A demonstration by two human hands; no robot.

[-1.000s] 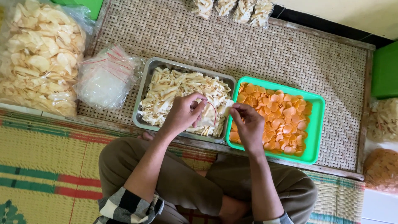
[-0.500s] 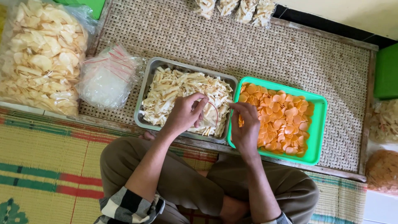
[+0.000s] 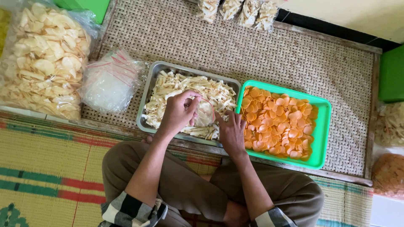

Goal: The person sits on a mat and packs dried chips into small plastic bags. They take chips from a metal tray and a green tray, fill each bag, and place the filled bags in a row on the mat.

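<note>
Hands meet over the metal tray [image 3: 148, 96] of pale chips: left hand [image 3: 179, 112] pinches a small clear bag [image 3: 205, 113], right hand [image 3: 231, 131] loosely curled, touching its edge. Right hand has moved slightly left since earlier.

A low woven rattan table [image 3: 269, 50] stands on a striped mat [image 3: 46, 168].

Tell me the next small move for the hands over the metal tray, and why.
Probably slip more pale chips into the small clear bag. The left hand pinches the bag over the metal tray, and the right hand rests at its mouth among the chips.
</note>
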